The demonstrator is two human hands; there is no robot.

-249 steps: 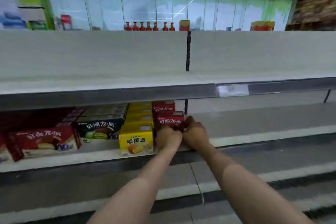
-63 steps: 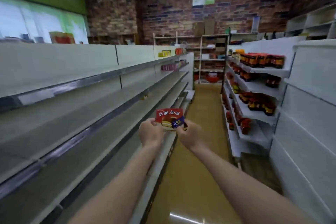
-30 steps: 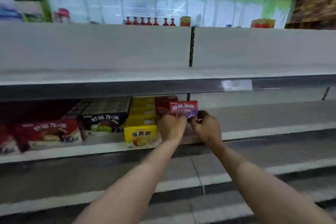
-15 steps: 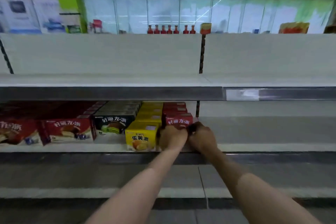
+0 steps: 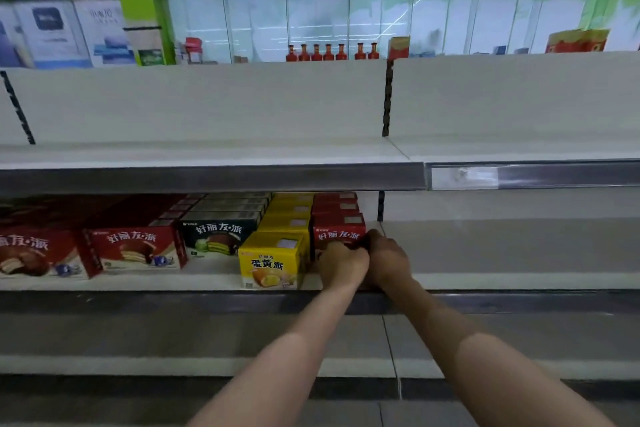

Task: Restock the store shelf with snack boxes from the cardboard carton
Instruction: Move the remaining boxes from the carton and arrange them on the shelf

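Green signage and pale glass panels are running along the back wall above a bank of white store shelving, with a row of small red bottles point(image 5: 329, 52) standing on top of the unit. Below them, an upper shelf point(image 5: 207, 152) is lying bare, its grey price rail running across the whole view. The middle shelf point(image 5: 502, 279) is carrying the snack boxes, lined up in rows running from front to back: two large red boxes point(image 5: 135, 250) at the left, a dark green box point(image 5: 216, 236) beside them, a yellow box point(image 5: 272, 260) standing at the front edge, and a small red box point(image 5: 339, 230) heading the rightmost row, touching the yellow row on its left.

A person is reaching in with both bare arms. The left hand point(image 5: 343, 262) is curling over the lower front of the small red box, its grip covering most of the printed picture, while the right hand point(image 5: 386, 258) is gripping the box's right front corner, fingers bent around the edge. Both grips are clamped on this one box, knuckles almost touching each other. The box is sitting upright on the middle shelf, set slightly back from the front lip, with more red boxes of the same kind lined up behind it. To the right of the hands, the shelf surface is showing plain white.
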